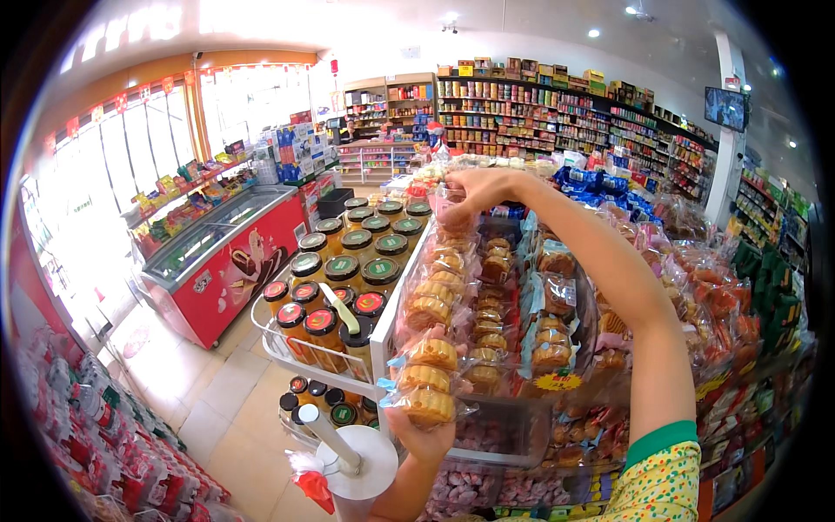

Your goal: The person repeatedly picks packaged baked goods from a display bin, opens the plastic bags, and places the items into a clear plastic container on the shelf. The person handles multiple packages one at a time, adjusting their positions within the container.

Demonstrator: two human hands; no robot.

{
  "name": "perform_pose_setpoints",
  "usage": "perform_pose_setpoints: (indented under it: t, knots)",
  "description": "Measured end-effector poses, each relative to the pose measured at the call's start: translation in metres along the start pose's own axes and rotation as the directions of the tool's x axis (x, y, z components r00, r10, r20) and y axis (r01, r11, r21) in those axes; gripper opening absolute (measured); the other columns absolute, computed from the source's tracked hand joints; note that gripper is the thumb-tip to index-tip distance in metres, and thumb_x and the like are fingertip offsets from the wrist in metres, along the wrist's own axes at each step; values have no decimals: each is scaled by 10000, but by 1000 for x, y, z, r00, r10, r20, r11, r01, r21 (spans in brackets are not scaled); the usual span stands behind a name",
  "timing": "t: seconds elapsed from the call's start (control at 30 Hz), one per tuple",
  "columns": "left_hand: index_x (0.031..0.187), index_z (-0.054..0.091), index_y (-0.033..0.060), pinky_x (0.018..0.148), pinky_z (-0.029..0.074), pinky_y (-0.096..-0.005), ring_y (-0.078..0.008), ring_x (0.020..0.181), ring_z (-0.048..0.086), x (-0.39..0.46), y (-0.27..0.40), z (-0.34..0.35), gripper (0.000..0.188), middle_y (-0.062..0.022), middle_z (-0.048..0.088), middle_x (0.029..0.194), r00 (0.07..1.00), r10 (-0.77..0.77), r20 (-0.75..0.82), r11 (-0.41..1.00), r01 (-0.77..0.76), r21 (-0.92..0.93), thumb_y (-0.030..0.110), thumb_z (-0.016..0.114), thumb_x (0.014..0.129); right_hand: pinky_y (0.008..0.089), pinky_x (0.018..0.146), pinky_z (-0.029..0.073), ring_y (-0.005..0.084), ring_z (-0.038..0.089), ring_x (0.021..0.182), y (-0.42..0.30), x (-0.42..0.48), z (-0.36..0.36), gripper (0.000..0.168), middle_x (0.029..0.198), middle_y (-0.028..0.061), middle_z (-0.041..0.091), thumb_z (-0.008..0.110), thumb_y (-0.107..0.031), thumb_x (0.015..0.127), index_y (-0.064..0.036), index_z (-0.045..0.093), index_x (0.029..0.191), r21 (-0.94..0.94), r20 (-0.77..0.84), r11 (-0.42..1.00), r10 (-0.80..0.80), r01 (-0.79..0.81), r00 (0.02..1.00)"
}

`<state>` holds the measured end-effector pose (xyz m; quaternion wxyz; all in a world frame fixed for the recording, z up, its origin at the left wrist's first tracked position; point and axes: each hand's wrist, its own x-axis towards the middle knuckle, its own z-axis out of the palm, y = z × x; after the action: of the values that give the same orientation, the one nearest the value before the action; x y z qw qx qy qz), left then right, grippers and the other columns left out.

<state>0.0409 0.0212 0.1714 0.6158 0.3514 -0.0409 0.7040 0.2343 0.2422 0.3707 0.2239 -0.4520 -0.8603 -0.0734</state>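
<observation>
My left hand (424,434) comes up from below and holds several wrapped round pastries (426,378), moulded like mooncakes, at the near end of the left display column. The thumb and fingers lie around their plastic wrapping. My right hand (479,192) reaches over to the far end of the same column, fingers bent down onto a wrapped item, partly hidden by the hand. Between my hands runs a row of wrapped round pastries (434,293). More packed pastries (489,326) stand in the columns to the right.
Left of the pastries, a white wire rack (313,349) holds lidded jars (342,267), with a green-handled knife (342,310) on top. A white post with a round plate (359,460) stands close in front. A red chest freezer (241,261) is further left; bagged goods (691,293) lie right.
</observation>
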Motion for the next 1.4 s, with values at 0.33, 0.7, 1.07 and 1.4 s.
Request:
perform_pose_setpoints:
  t: [0.33, 0.7, 1.07, 1.4]
  knots:
    - [1413, 132, 66, 739, 547, -388, -378, 1175, 462, 2, 3, 0, 892, -236, 302, 1407, 999, 37, 23, 999, -38, 28, 669, 430, 827, 338, 783, 475, 240, 565, 890, -39, 10, -3, 666, 909, 168, 585, 830, -424, 539, 43, 590, 949, -193, 230, 980, 100, -55, 968]
    - [1401, 171, 54, 747, 545, -385, -381, 1176, 464, 3, 2, 0, 885, -224, 309, 1408, 1000, 14, 24, 1000, -14, 11, 674, 429, 825, 272, 643, 501, 154, 647, 755, -36, -51, -60, 433, 856, 104, 677, 823, -278, 621, 18, 678, 902, 60, 674, 865, 334, -499, 660]
    - [1392, 169, 10, 754, 537, -413, -390, 1156, 478, 1, 1, -5, 918, -233, 318, 1402, 999, 42, -16, 998, -41, 51, 682, 418, 819, 343, 798, 506, 288, 627, 946, -45, -80, 28, 632, 981, 147, 661, 856, -291, 525, -1, 609, 1029, -348, 524, 909, 393, -231, 756]
    - [1418, 172, -2, 690, 525, -331, -347, 1182, 454, -5, -1, -3, 1026, -201, 274, 1444, 991, -6, -135, 991, 24, 133, 778, 340, 774, 361, 709, 498, 287, 631, 852, -31, -85, 16, 583, 892, 158, 649, 850, -323, 543, 8, 618, 963, -120, 431, 978, 207, -172, 878]
